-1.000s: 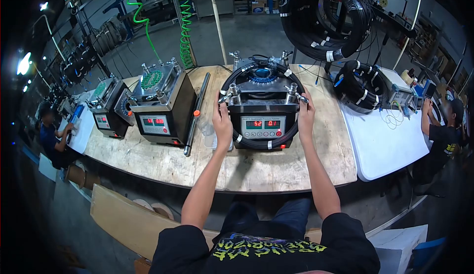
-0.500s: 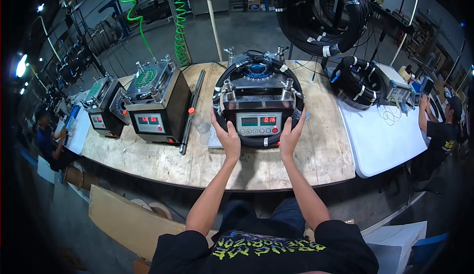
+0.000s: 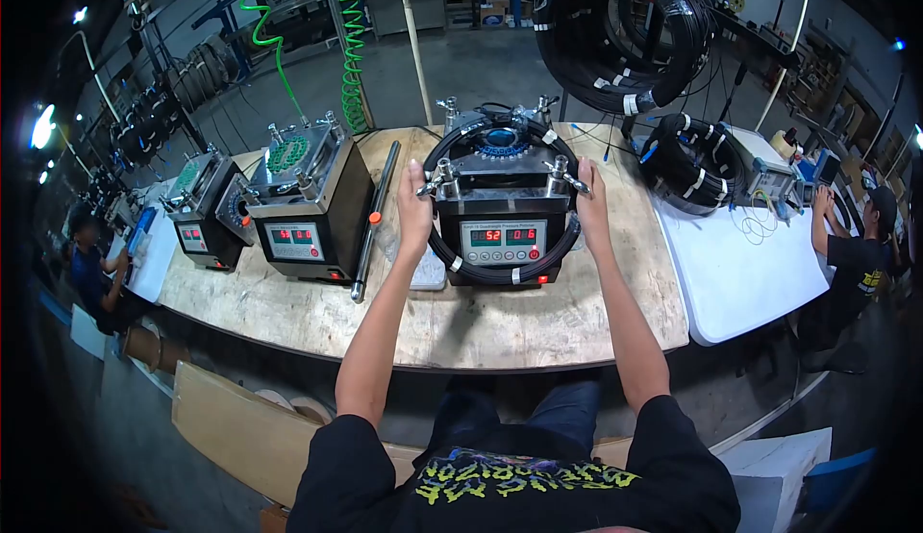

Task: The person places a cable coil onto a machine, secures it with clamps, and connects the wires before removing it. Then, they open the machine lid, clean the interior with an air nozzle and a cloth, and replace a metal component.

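A black polishing machine [image 3: 558, 221] with a lit red display stands on the wooden bench before me. A coil of black cable [image 3: 488, 274], banded with white tape, loops around its top and hangs across its front below the panel. My left hand [image 3: 415, 211] is at the machine's left side, fingers stretched upward beside the front left clamp knob [image 3: 444, 182]. On the other side my right hand [image 3: 592, 208] is likewise upright and extended, right beside the front right clamp knob [image 3: 559, 177]. Part of each hand's inner side is hidden.
Two similar machines [image 3: 322, 206] [image 3: 204, 211] stand to the left, with a metal bar [image 3: 375, 221] between. Cable coils hang [image 3: 625, 38] and lie [image 3: 694, 163] at right, near a white table [image 3: 760, 288]. People work at both sides.
Both hands have let go of the coil at the machine's front and moved up and outward to the clamp knobs. The coil now rests around the machine, and the display digits differ.
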`<control>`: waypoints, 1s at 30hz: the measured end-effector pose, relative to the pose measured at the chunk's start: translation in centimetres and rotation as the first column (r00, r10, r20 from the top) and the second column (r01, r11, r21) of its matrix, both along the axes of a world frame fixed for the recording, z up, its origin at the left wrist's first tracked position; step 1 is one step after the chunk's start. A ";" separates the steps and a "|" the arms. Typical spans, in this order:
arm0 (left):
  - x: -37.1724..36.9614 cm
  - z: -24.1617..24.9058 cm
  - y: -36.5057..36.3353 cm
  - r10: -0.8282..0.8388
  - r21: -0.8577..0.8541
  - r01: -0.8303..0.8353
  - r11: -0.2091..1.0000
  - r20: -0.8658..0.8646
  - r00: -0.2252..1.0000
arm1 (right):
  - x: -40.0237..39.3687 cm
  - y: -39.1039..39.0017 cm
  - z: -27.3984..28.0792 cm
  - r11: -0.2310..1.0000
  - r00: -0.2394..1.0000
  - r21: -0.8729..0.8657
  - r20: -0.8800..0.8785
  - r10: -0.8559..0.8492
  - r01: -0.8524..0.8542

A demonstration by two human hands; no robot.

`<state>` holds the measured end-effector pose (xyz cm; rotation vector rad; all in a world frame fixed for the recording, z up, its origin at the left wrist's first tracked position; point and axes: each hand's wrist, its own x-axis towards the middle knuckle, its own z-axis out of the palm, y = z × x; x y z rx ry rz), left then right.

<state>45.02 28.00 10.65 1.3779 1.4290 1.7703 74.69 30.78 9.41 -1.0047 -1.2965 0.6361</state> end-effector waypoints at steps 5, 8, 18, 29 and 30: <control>0.0 -0.3 0.4 0.008 0.049 -0.004 0.999 -0.069 0.998 | -0.8 0.3 -0.1 0.998 0.999 0.026 -0.027 -0.048 0.048; -0.3 -1.3 1.2 0.000 0.043 0.002 0.999 -0.044 0.999 | -0.8 0.1 -0.2 0.999 0.999 0.015 -0.040 -0.027 0.028; -2.7 0.2 1.7 -0.267 -0.143 0.288 0.947 0.150 0.952 | 2.3 1.8 1.1 0.970 0.963 -0.030 0.115 0.242 -0.240; 0.1 9.3 4.6 -0.456 -0.285 0.381 0.880 -0.281 0.845 | -0.6 7.7 8.0 0.935 0.835 -0.084 0.429 0.345 -0.344; 0.1 9.0 4.5 -0.467 -0.276 0.406 0.871 -0.214 0.858 | -0.9 7.4 7.6 0.932 0.878 -0.090 0.314 0.362 -0.352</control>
